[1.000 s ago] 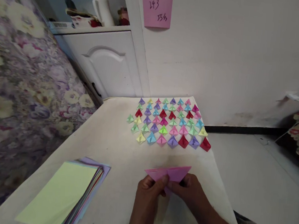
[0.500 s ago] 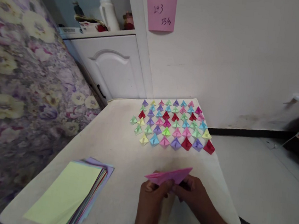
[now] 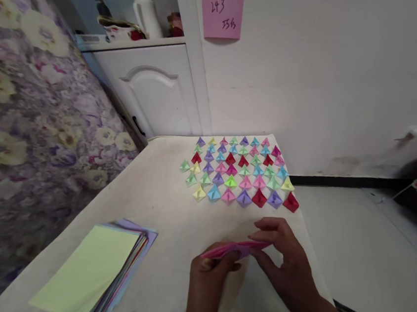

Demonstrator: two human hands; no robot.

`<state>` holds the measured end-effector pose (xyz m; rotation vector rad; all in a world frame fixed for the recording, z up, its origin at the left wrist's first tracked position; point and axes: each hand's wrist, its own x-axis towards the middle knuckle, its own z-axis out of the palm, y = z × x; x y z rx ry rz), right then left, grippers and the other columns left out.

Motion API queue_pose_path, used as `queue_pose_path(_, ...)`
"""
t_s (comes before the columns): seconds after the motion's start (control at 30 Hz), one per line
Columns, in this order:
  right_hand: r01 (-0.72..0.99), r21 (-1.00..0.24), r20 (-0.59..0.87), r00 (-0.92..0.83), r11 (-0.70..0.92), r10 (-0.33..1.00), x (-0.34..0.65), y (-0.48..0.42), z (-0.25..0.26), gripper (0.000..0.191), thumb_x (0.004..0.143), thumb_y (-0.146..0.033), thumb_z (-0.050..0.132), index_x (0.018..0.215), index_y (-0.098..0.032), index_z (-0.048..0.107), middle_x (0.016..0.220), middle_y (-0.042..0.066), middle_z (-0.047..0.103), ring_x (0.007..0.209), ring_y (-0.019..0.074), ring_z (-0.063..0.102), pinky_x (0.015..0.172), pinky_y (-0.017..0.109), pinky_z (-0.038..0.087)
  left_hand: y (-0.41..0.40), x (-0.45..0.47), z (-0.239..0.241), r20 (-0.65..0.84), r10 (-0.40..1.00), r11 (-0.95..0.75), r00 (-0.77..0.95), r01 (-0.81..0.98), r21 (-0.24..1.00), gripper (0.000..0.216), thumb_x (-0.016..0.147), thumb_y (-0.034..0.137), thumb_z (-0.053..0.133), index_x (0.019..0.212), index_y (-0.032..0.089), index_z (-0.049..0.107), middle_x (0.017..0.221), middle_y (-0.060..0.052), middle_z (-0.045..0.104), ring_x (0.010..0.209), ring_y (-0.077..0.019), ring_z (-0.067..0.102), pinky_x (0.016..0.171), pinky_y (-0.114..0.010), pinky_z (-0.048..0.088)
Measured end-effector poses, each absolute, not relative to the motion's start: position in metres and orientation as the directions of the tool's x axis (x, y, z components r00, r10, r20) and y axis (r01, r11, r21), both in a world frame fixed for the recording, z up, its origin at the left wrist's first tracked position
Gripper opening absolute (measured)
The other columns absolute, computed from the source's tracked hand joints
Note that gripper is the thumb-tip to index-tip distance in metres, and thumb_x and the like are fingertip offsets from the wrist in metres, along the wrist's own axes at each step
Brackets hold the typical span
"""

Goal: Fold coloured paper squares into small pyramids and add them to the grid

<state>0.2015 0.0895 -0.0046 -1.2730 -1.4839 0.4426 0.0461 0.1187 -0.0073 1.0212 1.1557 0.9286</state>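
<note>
A folded sheet of pink paper (image 3: 236,249) is held just above the table, seen nearly edge-on. My left hand (image 3: 214,271) is closed on its left part, thumb on the near side and the other fingers mostly hidden behind. At the paper's right tip, my right hand (image 3: 285,261) has the thumb below and a finger above, with the tip between them; its upper fingers are raised. Beyond both hands lie rows of small folded paper boats (image 3: 228,196) in red, purple, pink, blue, green and yellow.
A stack of coloured paper sheets (image 3: 88,267), pale yellow on top, lies on the left of the cream-covered table (image 3: 165,211). A floral curtain (image 3: 25,156) hangs at the left. Behind the table are a white cabinet (image 3: 152,90) and a wall with a pink note (image 3: 223,13).
The pink paper has tilted from showing a broad face to nearly edge-on. My right hand has shifted up and right, its fingers now over the paper's right tip.
</note>
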Motion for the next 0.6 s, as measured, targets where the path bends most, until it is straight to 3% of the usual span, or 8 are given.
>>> queue_pose_path(0.6, 0.487, -0.782, 0.485, 0.081, 0.390, 0.871, 0.199, 0.090, -0.004, 0.018, 0.078, -0.009, 0.055, 0.085, -0.023, 0.064, 0.101, 0.006, 0.050, 0.097, 0.0194, 0.052, 0.079, 0.034, 0.048, 0.117, 0.052, -0.002, -0.222, 0.959, 0.232, 0.177, -0.036, 0.972, 0.017, 0.067, 0.022, 0.066, 0.081, 0.017, 0.073, 0.078, -0.005, 0.070, 0.074, -0.0189, 0.062, 0.071, -0.028, 0.050)
